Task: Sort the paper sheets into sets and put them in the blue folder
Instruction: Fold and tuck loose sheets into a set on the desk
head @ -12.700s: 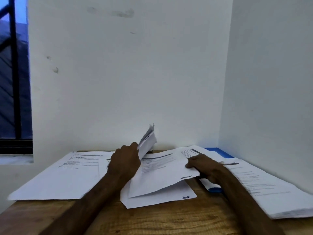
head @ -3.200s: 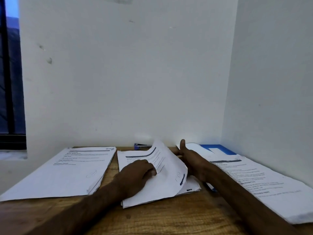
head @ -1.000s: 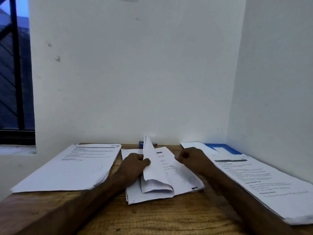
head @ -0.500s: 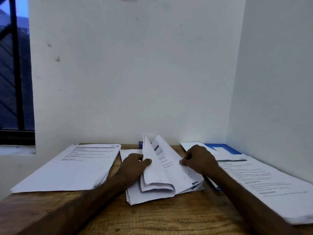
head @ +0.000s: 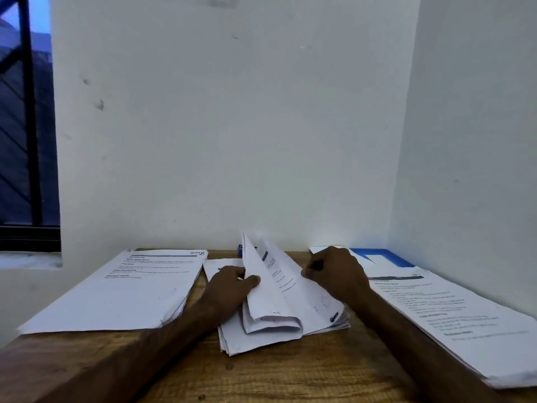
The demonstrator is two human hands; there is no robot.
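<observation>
Compared with a second ago, one more leaf of the middle stack (head: 261,343) stands raised, and the right hand (head: 338,273) has closed on its right edge. The left hand (head: 229,286) holds the turned-back sheets (head: 270,315), thumb on top and the rest tucked behind. They curl over in a loop instead of falling flat again. The right hand's fingers (head: 315,267) are curled, with the thumb against the raised sheet (head: 279,274). They seem to pinch it so that its heading can be read before it goes to a set.

Three lots of paper lie on the wooden surface (head: 290,373). The left stack (head: 122,292) is squared and lies apart, probably a finished set. The middle stack is the one being leafed through. The right stack (head: 453,315) runs along the side wall. One blue folder (head: 383,254) lies in the far right corner, partly under the right stack's far end, and only its corner shows. It looks closed, though I cannot tell for sure. One small blue object (head: 240,250) sits against the back wall, too hidden to name. Sorting looks well under way, and filing is not yet begun.
</observation>
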